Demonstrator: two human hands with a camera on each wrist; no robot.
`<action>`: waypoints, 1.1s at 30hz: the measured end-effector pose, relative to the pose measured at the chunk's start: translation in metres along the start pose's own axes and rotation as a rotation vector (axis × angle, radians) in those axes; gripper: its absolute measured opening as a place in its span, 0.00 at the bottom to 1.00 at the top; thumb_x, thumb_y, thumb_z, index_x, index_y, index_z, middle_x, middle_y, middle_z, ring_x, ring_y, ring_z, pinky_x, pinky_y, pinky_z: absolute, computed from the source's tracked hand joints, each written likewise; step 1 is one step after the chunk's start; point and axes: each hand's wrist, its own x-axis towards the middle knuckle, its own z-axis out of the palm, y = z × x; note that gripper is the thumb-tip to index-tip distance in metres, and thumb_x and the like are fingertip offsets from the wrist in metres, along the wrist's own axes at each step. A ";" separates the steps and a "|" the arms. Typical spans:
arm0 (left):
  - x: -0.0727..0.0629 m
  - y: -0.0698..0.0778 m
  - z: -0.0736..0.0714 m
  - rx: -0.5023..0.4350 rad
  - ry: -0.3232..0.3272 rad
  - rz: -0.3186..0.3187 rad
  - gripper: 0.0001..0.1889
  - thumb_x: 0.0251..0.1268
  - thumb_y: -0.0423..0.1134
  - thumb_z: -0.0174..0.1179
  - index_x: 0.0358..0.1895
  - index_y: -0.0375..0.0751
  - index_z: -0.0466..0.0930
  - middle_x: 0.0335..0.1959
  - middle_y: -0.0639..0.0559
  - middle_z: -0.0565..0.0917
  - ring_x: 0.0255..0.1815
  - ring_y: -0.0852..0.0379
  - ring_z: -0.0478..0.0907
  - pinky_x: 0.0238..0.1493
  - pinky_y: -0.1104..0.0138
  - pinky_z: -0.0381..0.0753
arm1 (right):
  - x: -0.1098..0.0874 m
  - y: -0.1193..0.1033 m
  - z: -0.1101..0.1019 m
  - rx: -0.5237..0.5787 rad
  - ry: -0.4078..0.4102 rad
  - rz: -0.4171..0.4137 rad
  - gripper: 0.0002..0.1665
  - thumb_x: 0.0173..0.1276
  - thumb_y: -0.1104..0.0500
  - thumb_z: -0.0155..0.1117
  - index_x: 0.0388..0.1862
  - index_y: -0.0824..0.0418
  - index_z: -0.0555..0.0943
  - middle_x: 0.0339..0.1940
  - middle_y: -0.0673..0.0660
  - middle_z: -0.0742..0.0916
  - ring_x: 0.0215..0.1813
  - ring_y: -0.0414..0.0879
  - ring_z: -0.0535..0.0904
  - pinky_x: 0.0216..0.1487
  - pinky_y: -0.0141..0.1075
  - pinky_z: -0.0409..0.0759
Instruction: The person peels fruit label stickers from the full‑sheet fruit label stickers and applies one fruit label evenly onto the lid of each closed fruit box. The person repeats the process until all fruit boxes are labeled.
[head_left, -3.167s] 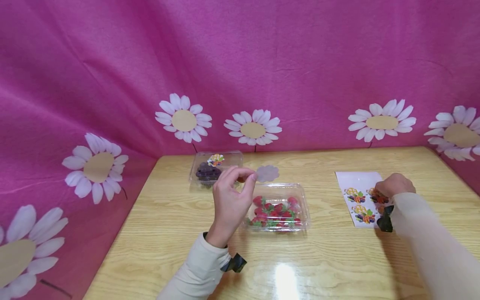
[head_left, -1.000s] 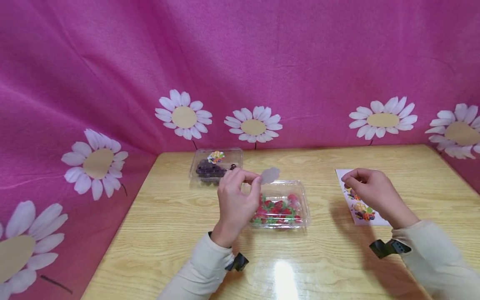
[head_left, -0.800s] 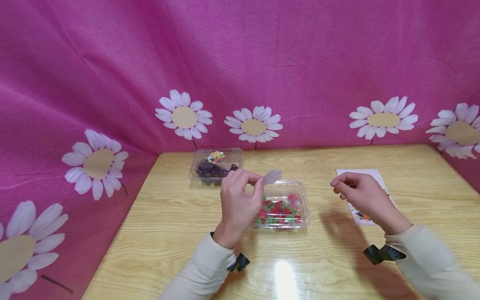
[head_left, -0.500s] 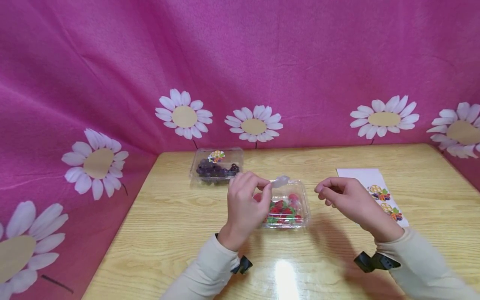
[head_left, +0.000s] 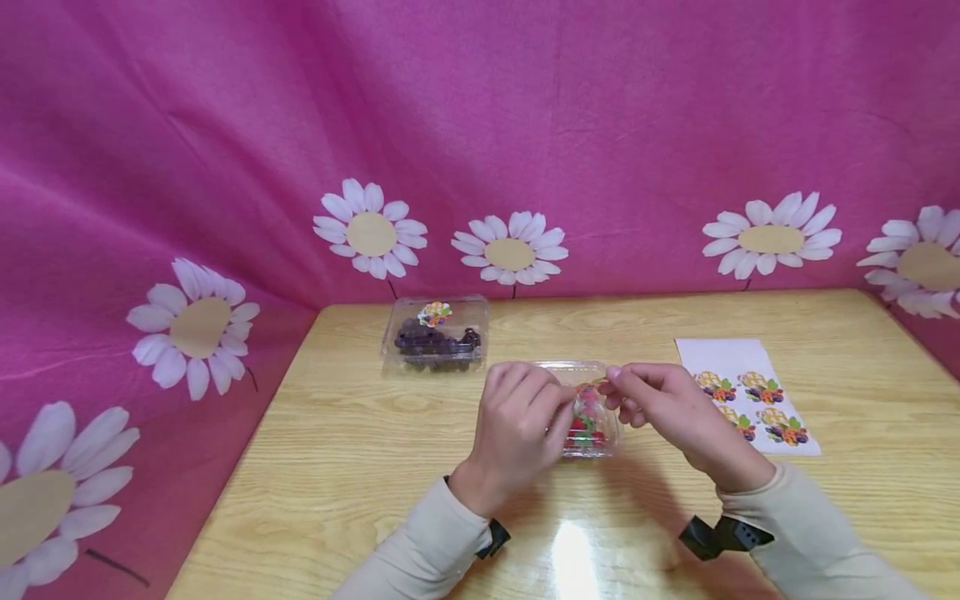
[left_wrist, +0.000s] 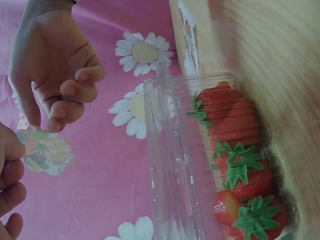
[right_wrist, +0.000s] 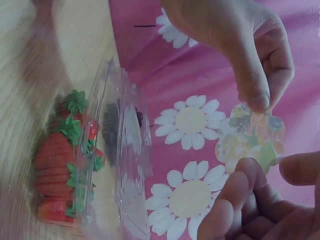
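Observation:
My left hand [head_left: 521, 425] pinches a scalloped fruit-print sticker [right_wrist: 250, 140] between thumb and finger, above a clear clamshell box [head_left: 570, 365]. In the left wrist view the sticker's pale underside hangs from the fingertips. My right hand [head_left: 675, 408] has come up from the other side; its thumb and half-curled fingers stand a little apart, right at the sticker's edge. Red strawberries [left_wrist: 235, 125] with green leaves lie inside the box, whose lid is down. In the head view my left hand hides the box's left part.
Another clear box [head_left: 472, 312] with dark grapes [head_left: 435, 343] stands at the back left, a fruit sticker [head_left: 435, 314] on its lid. To the right lies a white sheet [head_left: 723, 354] of several fruit stickers, partly behind my right hand. A pink flowered cloth [head_left: 630, 150] hangs behind the table.
My right hand has left the sticker sheet and moved left to the sticker's edge. My left hand has shifted right and turned the sticker over the strawberry box.

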 end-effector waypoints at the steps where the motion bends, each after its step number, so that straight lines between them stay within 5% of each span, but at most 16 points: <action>1: 0.000 0.000 0.000 0.009 0.001 0.014 0.02 0.55 0.34 0.67 0.28 0.46 0.86 0.25 0.58 0.83 0.34 0.59 0.78 0.45 0.66 0.73 | 0.000 -0.001 0.001 0.007 0.002 -0.003 0.23 0.79 0.55 0.49 0.47 0.77 0.79 0.28 0.48 0.83 0.28 0.37 0.76 0.33 0.32 0.78; 11: -0.006 0.001 -0.001 0.095 -0.041 0.103 0.02 0.54 0.36 0.69 0.27 0.48 0.86 0.27 0.59 0.84 0.35 0.60 0.80 0.47 0.66 0.73 | -0.001 0.000 0.004 -0.012 0.010 -0.004 0.15 0.76 0.59 0.54 0.41 0.72 0.78 0.28 0.49 0.81 0.28 0.38 0.74 0.33 0.34 0.77; 21: -0.015 -0.002 -0.005 -0.002 -0.076 0.060 0.04 0.60 0.38 0.64 0.31 0.50 0.88 0.31 0.59 0.86 0.38 0.60 0.79 0.48 0.65 0.73 | 0.000 0.004 0.006 -0.123 0.041 -0.062 0.11 0.75 0.63 0.53 0.40 0.69 0.80 0.27 0.52 0.80 0.29 0.36 0.75 0.32 0.32 0.77; 24: -0.016 -0.004 -0.007 -0.109 -0.057 -0.061 0.03 0.58 0.37 0.65 0.33 0.47 0.88 0.32 0.58 0.86 0.39 0.58 0.79 0.46 0.64 0.73 | 0.000 0.005 0.006 -0.154 0.048 -0.065 0.10 0.75 0.63 0.53 0.40 0.68 0.80 0.28 0.52 0.81 0.30 0.36 0.75 0.32 0.31 0.76; 27: -0.015 -0.007 -0.009 -0.241 -0.067 -0.264 0.04 0.58 0.34 0.65 0.34 0.43 0.88 0.32 0.55 0.87 0.38 0.57 0.79 0.45 0.65 0.75 | -0.001 0.005 0.006 -0.168 0.034 -0.063 0.10 0.75 0.62 0.54 0.40 0.68 0.80 0.27 0.52 0.80 0.30 0.37 0.75 0.31 0.32 0.76; 30: -0.013 -0.009 -0.012 -0.380 -0.125 -0.489 0.05 0.60 0.32 0.64 0.36 0.41 0.88 0.33 0.53 0.87 0.36 0.57 0.78 0.43 0.66 0.75 | -0.001 0.005 0.007 -0.180 0.012 -0.073 0.10 0.75 0.60 0.55 0.39 0.66 0.80 0.28 0.54 0.81 0.30 0.39 0.75 0.31 0.33 0.76; 33: -0.010 -0.009 -0.015 -0.476 -0.201 -0.641 0.05 0.63 0.33 0.62 0.37 0.41 0.87 0.34 0.53 0.86 0.34 0.59 0.77 0.43 0.67 0.74 | -0.001 0.005 0.010 -0.186 -0.008 -0.101 0.09 0.75 0.60 0.57 0.38 0.65 0.81 0.29 0.54 0.81 0.30 0.39 0.76 0.32 0.33 0.76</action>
